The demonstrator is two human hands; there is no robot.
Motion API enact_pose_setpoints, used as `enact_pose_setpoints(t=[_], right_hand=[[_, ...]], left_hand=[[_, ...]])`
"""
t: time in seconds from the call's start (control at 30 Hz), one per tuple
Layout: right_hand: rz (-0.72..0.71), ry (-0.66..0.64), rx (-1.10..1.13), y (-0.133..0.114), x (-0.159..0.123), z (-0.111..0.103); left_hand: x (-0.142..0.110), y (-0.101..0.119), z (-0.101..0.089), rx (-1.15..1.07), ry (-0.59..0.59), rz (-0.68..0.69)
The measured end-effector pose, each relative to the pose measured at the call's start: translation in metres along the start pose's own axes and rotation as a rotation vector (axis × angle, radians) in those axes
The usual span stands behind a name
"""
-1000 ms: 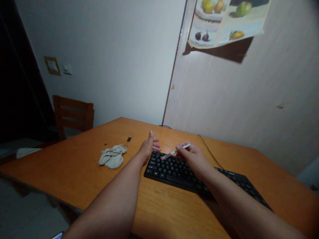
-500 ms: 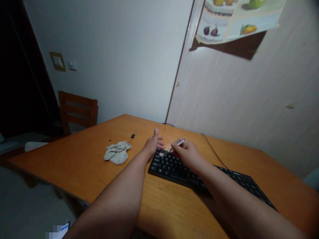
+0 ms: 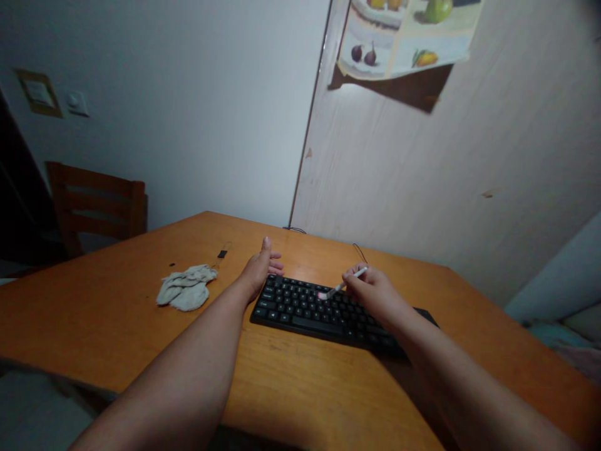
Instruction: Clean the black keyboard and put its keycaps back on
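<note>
A black keyboard point(image 3: 312, 322) lies on the wooden table. My right hand point(image 3: 369, 288) pinches a slim white-handled brush point(image 3: 334, 291), whose pinkish-white bristles rest on or just over the middle keys. At the keyboard's left end, my left hand point(image 3: 260, 269) stands on edge with thumb up and fingers stretched out, apparently against its side. My right hand and forearm hide part of the keyboard's right portion.
A crumpled grey-white cloth point(image 3: 185, 289) lies left of my left arm, with a small black tag point(image 3: 222, 254) on a string behind it. A dark cable point(image 3: 359, 252) runs behind the keyboard. A wooden chair point(image 3: 96, 203) stands beyond the table's left edge.
The brush in my right hand has moved rightward along the keys, from the left end to the middle. My left hand stays at the left end. The view has turned right.
</note>
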State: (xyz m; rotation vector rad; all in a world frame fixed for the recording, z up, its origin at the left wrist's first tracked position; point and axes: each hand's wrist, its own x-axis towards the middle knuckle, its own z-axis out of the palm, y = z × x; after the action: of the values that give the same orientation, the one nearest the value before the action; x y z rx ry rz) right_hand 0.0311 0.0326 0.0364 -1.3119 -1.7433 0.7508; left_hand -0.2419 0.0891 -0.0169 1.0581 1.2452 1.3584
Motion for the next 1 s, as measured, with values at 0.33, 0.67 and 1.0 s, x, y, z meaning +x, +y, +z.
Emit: enact_pose_setpoints(t=[0.33, 0.67, 1.0], right_hand=[[0.078, 0.125, -0.102, 0.012, -0.016, -0.051], [0.002, 0.213, -0.268, 0.049, -0.025, -0.091], [0.032, 0.384, -0.344, 0.043, -0.029, -0.119]], left_hand=[[0.001, 0.001, -0.003, 0.012, -0.004, 0.009], [0.006, -0.003, -0.006, 0.002, -0.008, -0.004], [0.002, 0.003, -0.007, -0.034, 0.042, 0.000]])
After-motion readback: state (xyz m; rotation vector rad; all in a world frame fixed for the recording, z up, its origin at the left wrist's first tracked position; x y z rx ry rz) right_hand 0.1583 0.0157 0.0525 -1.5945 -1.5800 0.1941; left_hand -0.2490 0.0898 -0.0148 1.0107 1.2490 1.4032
